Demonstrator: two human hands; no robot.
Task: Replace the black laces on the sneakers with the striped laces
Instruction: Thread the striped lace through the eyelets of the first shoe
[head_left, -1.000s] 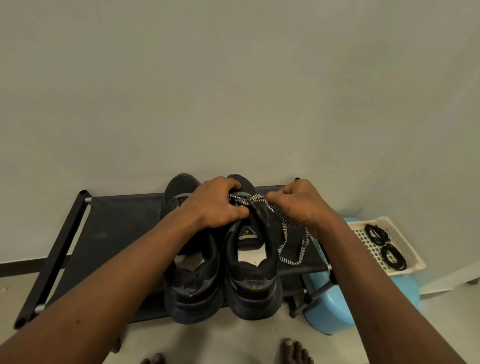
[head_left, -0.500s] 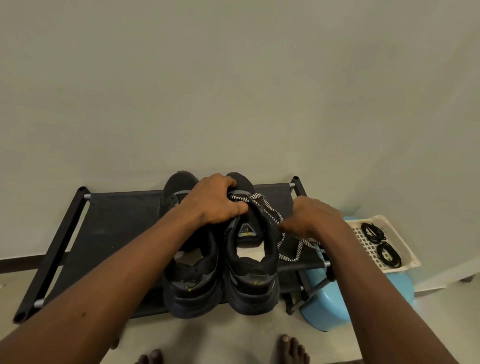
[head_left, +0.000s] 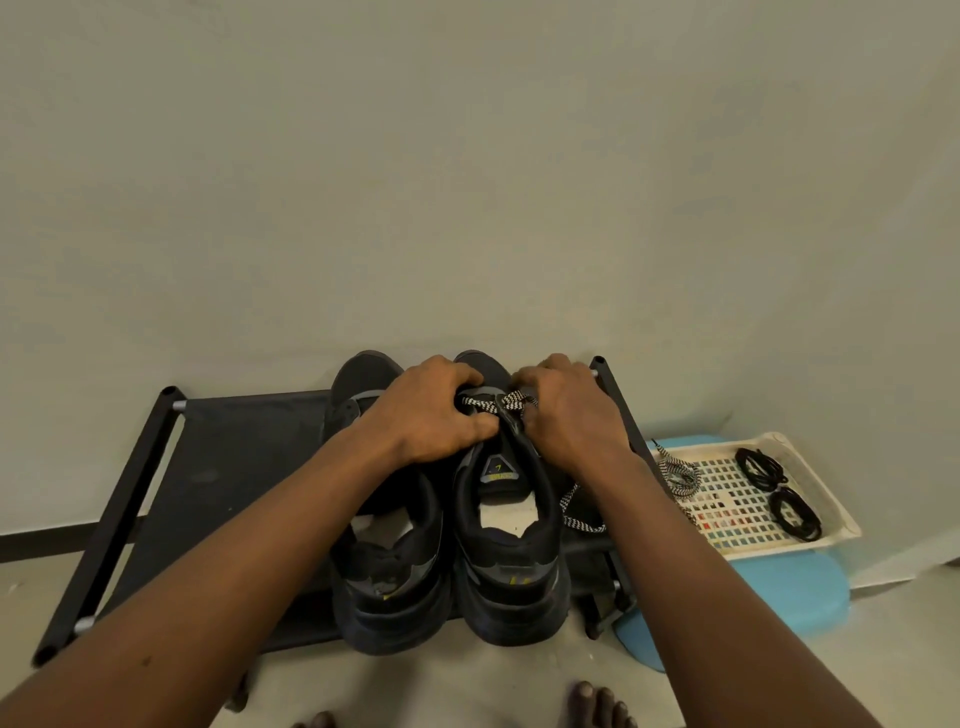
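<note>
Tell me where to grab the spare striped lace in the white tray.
Pinch the bunched middle of the spare striped lace, coming straight down. It lies piled at the left end of the white tray, open on top, apart from the coiled black laces at the right; its thin tip trailing over the rim is likely harder to catch.

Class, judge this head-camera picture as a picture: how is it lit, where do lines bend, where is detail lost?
Head view: soft, even light, no glare, faint shadows; the wide lens splays the sides of the shoe rack and stretches the forearms; the black sneakers merge into the dark rack, losing detail; the striped lace between left hand and right hand reads crisp.
</note>
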